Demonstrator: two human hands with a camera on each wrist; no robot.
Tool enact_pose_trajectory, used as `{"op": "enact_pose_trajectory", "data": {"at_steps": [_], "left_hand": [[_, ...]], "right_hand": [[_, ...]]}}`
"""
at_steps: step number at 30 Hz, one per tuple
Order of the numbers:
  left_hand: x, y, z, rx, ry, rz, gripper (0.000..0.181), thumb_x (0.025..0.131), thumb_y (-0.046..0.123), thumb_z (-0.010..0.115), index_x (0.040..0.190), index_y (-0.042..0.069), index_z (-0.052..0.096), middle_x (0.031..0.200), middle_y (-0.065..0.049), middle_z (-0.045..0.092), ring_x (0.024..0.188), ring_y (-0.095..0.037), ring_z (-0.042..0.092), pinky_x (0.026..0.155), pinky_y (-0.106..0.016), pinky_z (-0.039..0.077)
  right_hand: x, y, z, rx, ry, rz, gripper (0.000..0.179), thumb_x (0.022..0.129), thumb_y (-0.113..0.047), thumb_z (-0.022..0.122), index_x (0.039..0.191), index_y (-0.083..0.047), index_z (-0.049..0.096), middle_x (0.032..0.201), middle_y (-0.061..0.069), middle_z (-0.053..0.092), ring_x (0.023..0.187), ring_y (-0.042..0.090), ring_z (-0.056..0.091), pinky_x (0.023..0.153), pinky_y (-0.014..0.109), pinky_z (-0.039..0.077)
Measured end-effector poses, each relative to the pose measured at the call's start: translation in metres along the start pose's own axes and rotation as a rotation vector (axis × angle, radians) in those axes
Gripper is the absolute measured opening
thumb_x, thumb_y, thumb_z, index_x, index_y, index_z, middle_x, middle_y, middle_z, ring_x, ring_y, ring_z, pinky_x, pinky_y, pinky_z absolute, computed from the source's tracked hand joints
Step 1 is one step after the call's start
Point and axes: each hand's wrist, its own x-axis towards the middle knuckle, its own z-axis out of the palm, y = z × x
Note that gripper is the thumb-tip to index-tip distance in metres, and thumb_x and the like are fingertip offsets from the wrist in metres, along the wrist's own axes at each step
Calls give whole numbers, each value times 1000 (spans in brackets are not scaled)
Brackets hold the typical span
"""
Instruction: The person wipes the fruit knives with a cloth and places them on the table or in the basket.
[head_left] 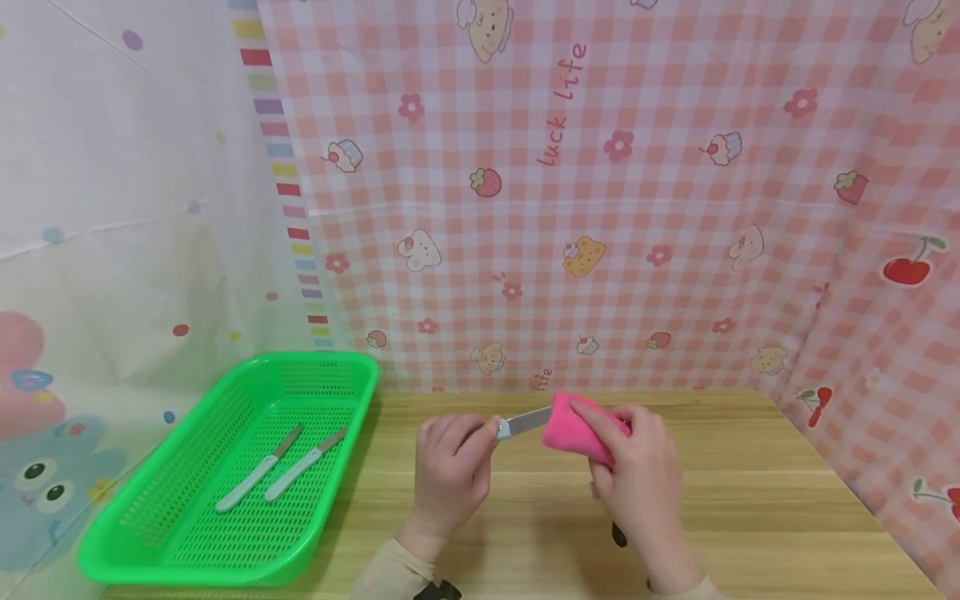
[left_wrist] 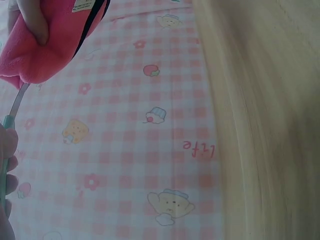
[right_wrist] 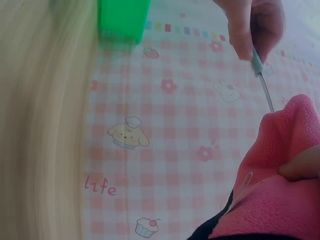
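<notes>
In the head view my left hand (head_left: pixel 453 467) grips the pale handle of a knife (head_left: pixel 528 422), its blade pointing right. My right hand (head_left: pixel 637 475) holds a folded pink cloth (head_left: pixel 573 429) around the front part of that blade, so the tip is hidden. The right wrist view shows the fuzzy pink cloth (right_wrist: pixel 280 145) with the blade running into it. A dark edge and a small label appear on the cloth (left_wrist: pixel 50 45) in the left wrist view. Both hands are raised above the wooden table.
On the left of the table (head_left: pixel 750 500) stands a green plastic basket (head_left: pixel 202 575). Two knives with pale handles, one knife (head_left: pixel 258 471) beside the other knife (head_left: pixel 306 465), lie in it. A pink checked curtain (head_left: pixel 465 317) hangs behind the table.
</notes>
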Motion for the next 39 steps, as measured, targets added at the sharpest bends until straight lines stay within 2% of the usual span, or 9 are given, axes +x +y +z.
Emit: {"op": "enact_pose_trajectory", "data": {"at_steps": [9, 14, 21, 27, 34, 39], "left_hand": [[0, -4, 0, 1, 15, -4, 11, 94, 14, 63, 93, 8, 72, 87, -4, 64, 73, -22, 59, 65, -39, 44], [0, -7, 0, 4, 23, -6, 11, 95, 14, 63, 93, 8, 73, 85, -4, 64, 73, -22, 59, 64, -41, 44], [-2, -6, 1, 28, 0, -5, 10, 92, 13, 64, 94, 8, 72, 85, -4, 64, 74, -22, 58, 65, -40, 44], [-4, -4, 2, 40, -25, -3, 9, 90, 9, 64, 94, 9, 72, 86, -3, 64, 74, -22, 58, 67, -40, 44], [-5, -1, 3, 49, -47, -4, 12, 91, 12, 62, 95, 9, 73, 86, -2, 64, 76, -20, 58, 69, -39, 44], [-6, 2, 2, 58, -90, -20, 13, 92, 13, 62, 97, 9, 74, 88, -2, 65, 78, -20, 58, 71, -39, 44]], "right_hand": [[4, 11, -11, -25, 10, 78, 67, 61, 13, 75, 119, -20, 72, 96, 21, 58, 85, 40, 53, 70, 51, 43], [6, 13, -17, -26, 45, 98, 68, 62, 13, 73, 121, -21, 71, 96, 23, 57, 86, 41, 52, 71, 52, 42], [7, 5, -20, -7, 68, 2, 71, 59, 12, 74, 121, -22, 71, 97, 20, 59, 81, 38, 54, 66, 48, 42], [4, -7, -10, 19, 44, -71, 73, 54, 9, 74, 120, -22, 71, 96, 17, 59, 81, 36, 56, 63, 47, 45], [-2, -19, 3, 47, -7, -116, 68, 61, 4, 80, 121, -26, 70, 96, 14, 59, 81, 32, 55, 64, 45, 46], [-4, -23, 9, 68, 2, -132, 65, 63, 3, 80, 120, -26, 71, 96, 13, 59, 81, 30, 55, 63, 44, 45]]}}
